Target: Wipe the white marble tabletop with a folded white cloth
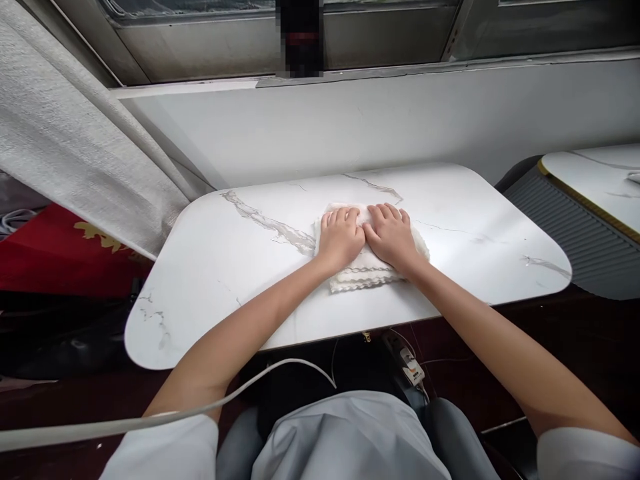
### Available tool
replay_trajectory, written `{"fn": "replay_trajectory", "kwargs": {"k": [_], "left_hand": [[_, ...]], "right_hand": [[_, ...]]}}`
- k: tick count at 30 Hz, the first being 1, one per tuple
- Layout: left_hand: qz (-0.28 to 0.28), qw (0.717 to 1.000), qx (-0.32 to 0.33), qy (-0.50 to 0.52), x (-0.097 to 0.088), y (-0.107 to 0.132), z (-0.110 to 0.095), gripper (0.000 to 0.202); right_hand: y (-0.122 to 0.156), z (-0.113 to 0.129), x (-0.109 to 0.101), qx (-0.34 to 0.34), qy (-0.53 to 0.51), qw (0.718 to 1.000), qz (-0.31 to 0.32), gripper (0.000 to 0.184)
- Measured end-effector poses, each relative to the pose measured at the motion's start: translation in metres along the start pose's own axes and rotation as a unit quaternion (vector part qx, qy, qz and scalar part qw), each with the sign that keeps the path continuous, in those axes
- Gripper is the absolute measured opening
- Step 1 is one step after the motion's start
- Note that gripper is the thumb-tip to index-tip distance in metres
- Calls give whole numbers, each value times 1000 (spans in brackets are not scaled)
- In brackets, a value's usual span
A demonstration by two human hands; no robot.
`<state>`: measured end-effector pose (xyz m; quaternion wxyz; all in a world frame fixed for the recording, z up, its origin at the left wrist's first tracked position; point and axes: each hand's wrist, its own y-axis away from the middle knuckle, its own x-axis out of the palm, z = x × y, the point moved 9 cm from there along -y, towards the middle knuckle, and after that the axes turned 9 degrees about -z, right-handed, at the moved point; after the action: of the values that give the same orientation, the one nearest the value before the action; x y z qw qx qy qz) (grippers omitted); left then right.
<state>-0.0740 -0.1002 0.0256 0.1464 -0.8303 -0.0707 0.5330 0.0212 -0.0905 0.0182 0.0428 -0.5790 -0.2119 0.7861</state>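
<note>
In the head view, we see a folded white cloth (367, 261) lying on the marble-patterned counter (480, 193), a little right of its middle, with its layered, wavy edge towards us. Our left hand (342, 239) rests palm down on its left part, and our right hand (391, 235) rests likewise on the right, the thumbs close together. Each grip is spread, fingers extended and slightly bent, pressing from above rather than closed round the fabric. We judge the cloth light, soft and limp, with little risk of breaking; its folds could slip over one another, and the whole pad should slide readily on so smooth a top. Flat palms suit it for holding the layers together; for lifting, we would pinch all layers at opposite sides, since one wavy edge alone might unfold it. A pale curtain (85, 127) hangs beyond the counter's left end.
</note>
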Motion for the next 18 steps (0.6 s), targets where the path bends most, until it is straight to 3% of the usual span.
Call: {"fn": "replay_trajectory", "kwargs": {"k": [6,18], "left_hand": [[-50,998,6,-25,3,-37,21,35],[-72,997,-8,-10,9,-97,55,33]], "right_hand": [[-47,2,18,4,-40,999,-12,43],[-111,3,46,12,-63,998,-24,43]]}}
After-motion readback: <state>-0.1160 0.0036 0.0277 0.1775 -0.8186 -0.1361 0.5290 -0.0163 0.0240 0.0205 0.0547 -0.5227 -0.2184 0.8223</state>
